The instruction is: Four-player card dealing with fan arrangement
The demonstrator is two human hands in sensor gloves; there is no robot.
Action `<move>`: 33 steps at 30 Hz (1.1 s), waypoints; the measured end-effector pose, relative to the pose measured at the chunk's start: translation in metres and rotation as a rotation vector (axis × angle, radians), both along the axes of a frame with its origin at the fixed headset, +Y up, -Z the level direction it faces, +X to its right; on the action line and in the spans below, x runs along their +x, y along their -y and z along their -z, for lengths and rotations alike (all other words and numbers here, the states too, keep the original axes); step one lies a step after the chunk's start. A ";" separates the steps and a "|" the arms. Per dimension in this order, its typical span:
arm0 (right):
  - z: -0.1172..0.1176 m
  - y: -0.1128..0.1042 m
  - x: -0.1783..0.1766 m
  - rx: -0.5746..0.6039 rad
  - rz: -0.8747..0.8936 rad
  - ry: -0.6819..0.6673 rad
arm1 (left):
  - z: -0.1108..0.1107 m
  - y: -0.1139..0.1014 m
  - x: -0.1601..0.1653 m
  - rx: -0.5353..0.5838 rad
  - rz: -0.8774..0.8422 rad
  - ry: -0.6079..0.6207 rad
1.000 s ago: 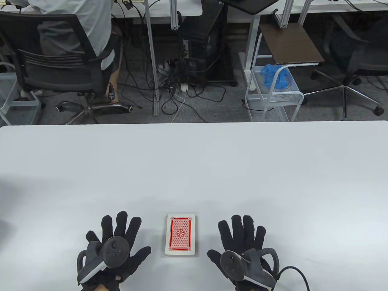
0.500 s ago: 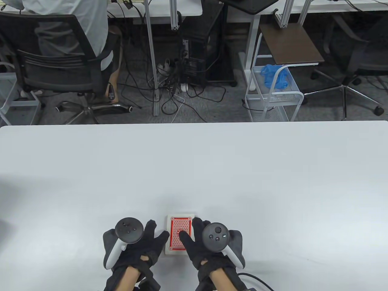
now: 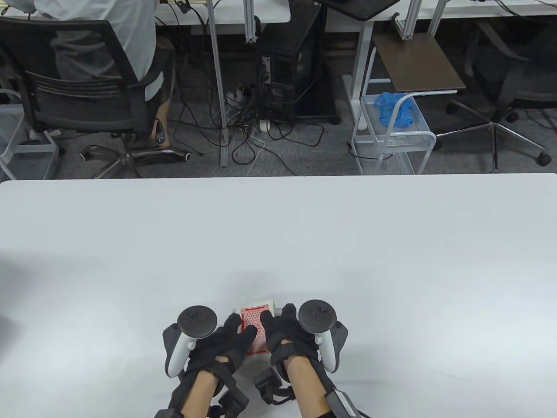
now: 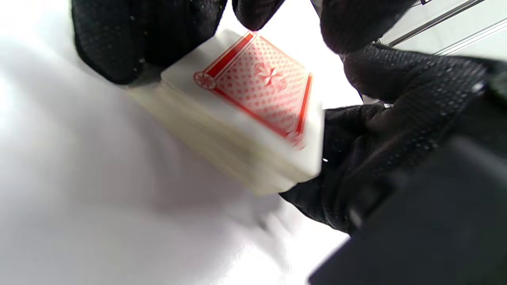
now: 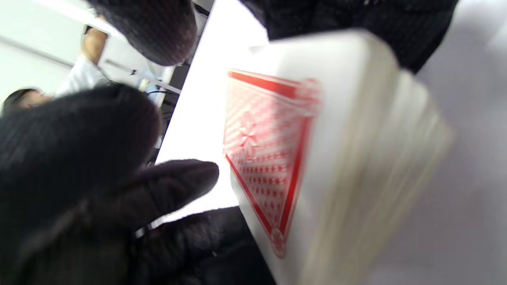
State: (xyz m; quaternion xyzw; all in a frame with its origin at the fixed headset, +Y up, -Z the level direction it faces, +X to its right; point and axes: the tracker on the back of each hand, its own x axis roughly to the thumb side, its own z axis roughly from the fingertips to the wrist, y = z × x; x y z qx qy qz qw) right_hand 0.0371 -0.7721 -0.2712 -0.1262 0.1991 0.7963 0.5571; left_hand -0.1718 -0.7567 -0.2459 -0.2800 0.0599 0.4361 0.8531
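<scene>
A red-backed deck of cards point(image 3: 253, 323) sits between both hands near the table's front edge, tilted and raised off the white table point(image 3: 278, 244). My left hand point(image 3: 235, 334) grips it from the left, thumb across the top card. My right hand point(image 3: 275, 324) grips its right side, fingers curled over the edge. In the left wrist view the deck point(image 4: 253, 107) is a thick stack with gloved fingers point(image 4: 119, 43) round its far end and the right hand point(image 4: 396, 118) at its other end. The right wrist view shows the deck point(image 5: 324, 166) blurred, between dark fingers point(image 5: 79, 150).
The table's far edge runs across the middle of the table view. Beyond it are a person on an office chair point(image 3: 87, 87) at back left, floor cables point(image 3: 243, 130), and a white wire cart point(image 3: 391, 135) holding blue gloves.
Both hands moved in from flat on the table beside the deck, closed round it, and lifted and tilted it. A second ago the deck lay flat and untouched.
</scene>
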 end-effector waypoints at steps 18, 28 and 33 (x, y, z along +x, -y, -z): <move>-0.040 -0.064 -0.007 0.499 0.100 -0.225 | -0.026 0.001 -0.030 -0.033 -0.724 0.087; -0.066 -0.073 -0.009 0.783 -0.549 -0.199 | -0.033 0.007 -0.005 -0.027 -0.939 0.144; -0.070 -0.070 -0.009 0.807 -0.505 -0.167 | -0.033 -0.006 -0.019 0.086 -0.887 0.006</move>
